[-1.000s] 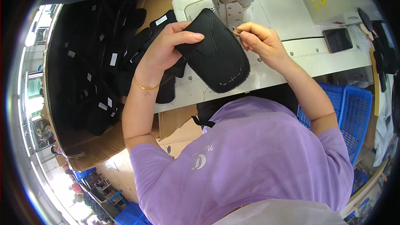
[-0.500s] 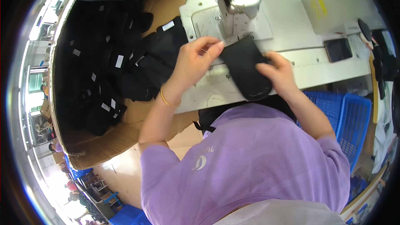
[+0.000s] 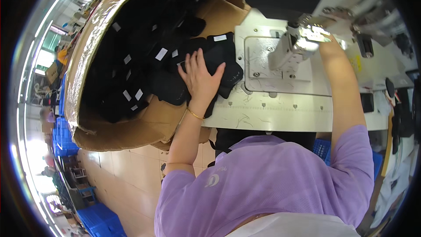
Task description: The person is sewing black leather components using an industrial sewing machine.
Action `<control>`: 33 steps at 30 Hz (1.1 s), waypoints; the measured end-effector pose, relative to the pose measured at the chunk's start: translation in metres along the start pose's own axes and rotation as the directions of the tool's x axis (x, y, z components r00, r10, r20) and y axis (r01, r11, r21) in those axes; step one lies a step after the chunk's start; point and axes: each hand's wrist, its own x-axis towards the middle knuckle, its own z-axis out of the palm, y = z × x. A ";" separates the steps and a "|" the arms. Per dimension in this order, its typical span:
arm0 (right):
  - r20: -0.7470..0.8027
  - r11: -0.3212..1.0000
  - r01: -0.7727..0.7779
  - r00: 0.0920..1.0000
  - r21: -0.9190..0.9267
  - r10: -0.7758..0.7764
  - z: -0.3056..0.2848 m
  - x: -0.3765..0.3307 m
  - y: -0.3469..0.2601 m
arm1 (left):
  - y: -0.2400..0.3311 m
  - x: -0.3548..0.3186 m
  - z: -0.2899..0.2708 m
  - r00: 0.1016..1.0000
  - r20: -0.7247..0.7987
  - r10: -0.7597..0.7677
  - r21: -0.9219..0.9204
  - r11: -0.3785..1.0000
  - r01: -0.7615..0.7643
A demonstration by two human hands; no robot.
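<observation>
A white sewing table (image 3: 280,114) fills the middle, with the sewing machine (image 3: 294,46) standing on it. Left of the machine, our left hand (image 3: 199,79) lies flat, fingers spread, on a black fabric piece (image 3: 223,61) at the table's edge — we judge it is being laid aside. Our right hand (image 3: 326,39) reaches behind the machine; we cannot tell its grip. Further left, a cardboard box (image 3: 131,127) holds black pieces with small white rectangular tags — the next piece likely comes from there.
</observation>
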 end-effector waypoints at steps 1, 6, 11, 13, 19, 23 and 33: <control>0.083 0.994 0.024 0.996 0.110 -0.033 0.045 -0.022 -0.015 | -0.017 -0.015 -0.008 0.998 -0.017 -0.067 0.027 0.997 0.067; 0.104 0.872 0.011 0.992 0.489 -0.071 0.027 -0.165 -0.055 | -0.027 -0.027 -0.020 0.995 -0.083 -0.060 -0.046 0.997 0.057; -0.038 0.650 0.032 0.999 0.759 -0.004 0.048 -0.151 -0.110 | 0.008 0.002 -0.038 0.960 0.004 -0.282 -0.862 0.486 0.146; -0.437 0.745 0.240 0.896 0.623 0.077 0.028 -0.175 -0.130 | 0.007 0.011 -0.045 0.945 0.180 -0.274 -0.977 0.064 0.204; 0.223 0.972 -0.037 0.975 0.233 -0.017 0.075 -0.322 -0.227 | 0.051 0.022 -0.055 0.854 0.510 0.103 -0.814 -0.262 0.518; 0.150 0.991 0.132 0.980 0.016 -0.133 0.070 -0.327 -0.219 | 0.075 0.040 -0.052 0.839 0.466 0.281 -0.857 -0.094 0.507; 0.127 0.988 0.035 0.990 0.152 -0.055 0.074 -0.294 -0.245 | 0.069 0.141 -0.017 0.732 0.496 0.467 -0.865 0.189 0.465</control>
